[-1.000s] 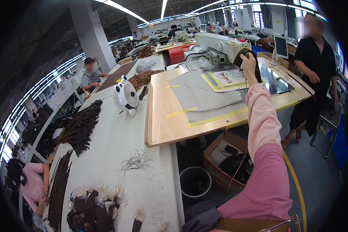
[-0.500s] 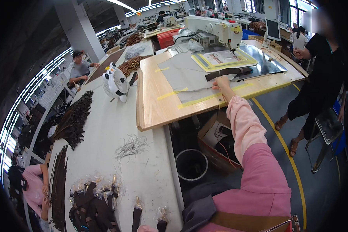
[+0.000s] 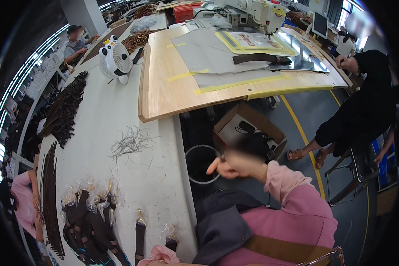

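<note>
My right hand (image 3: 236, 166) is in the air above the floor bin, blurred by motion. Its index finger stretches out, and nothing shows in the hand. A dark brown strap (image 3: 257, 58) lies on the grey sheet of the wooden machine table (image 3: 164, 95), apart from my hand. Of my left arm only a pink cuff (image 3: 159, 255) shows at the lower edge; the hand itself is out of sight. Close to that cuff lie a single strap with a wrapped metal clasp (image 3: 139, 237) and another plastic-wrapped strap end (image 3: 170, 237). Left of them is a heap of similar straps (image 3: 91, 226).
A sewing machine (image 3: 268, 20) stands behind a yellow-edged frame (image 3: 252, 42). The white bench holds a panda-shaped fan (image 3: 115, 60), loose threads (image 3: 131, 142) and brown strips (image 3: 66, 106). Below are a round bin (image 3: 193, 175) and a cardboard box (image 3: 228, 122). A person in black (image 3: 363, 102) stands at right.
My right hand has left the strap on the machine table and drawn back toward my body, elbow bent. The strap stays there. The whole view has shifted.
</note>
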Demonstrator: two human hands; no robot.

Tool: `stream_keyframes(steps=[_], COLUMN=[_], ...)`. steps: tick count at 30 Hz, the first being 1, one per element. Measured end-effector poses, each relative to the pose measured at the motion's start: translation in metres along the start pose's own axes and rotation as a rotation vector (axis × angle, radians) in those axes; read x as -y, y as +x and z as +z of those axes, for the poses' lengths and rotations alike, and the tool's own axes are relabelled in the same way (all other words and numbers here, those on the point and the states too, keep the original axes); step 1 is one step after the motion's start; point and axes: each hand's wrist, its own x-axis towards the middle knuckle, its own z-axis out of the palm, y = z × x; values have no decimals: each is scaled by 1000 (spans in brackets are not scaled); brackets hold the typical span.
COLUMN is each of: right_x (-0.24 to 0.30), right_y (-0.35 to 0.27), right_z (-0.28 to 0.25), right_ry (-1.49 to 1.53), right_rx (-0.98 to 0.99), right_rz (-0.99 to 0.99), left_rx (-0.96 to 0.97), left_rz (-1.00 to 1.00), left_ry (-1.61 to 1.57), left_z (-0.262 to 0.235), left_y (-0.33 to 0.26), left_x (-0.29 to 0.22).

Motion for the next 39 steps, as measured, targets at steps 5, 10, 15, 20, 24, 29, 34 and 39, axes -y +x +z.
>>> stream_keyframes(steps=[5,10,15,20,24,29,34,39], right_x=[-8,38,56,63,50,51,47,45], right_y=[23,45,45,42,50,50,57,52], right_z=[118,147,163,167,171,178,180,167], right_ry=[20,41,-50,-145,-137,-137,-116,-115], right_rx=[666,445,342,379,390,365,385,340], right_rz=[-58,-526,-639,-578,-538,-532,-589,-520], left_rx=[-306,-1128,-956,-866,-859,-947,-950,-890], left_rz=[5,278,29,72,62,134,18,-125], left_ry=[179,422,286,165,254,378,362,319], left_z=[2,-12,-9,-19,-20,-17,-16,-11], left_y=[-5,9,5,5,3,3,-2,6], left_x=[13,68,103,104,102,99,94,91])
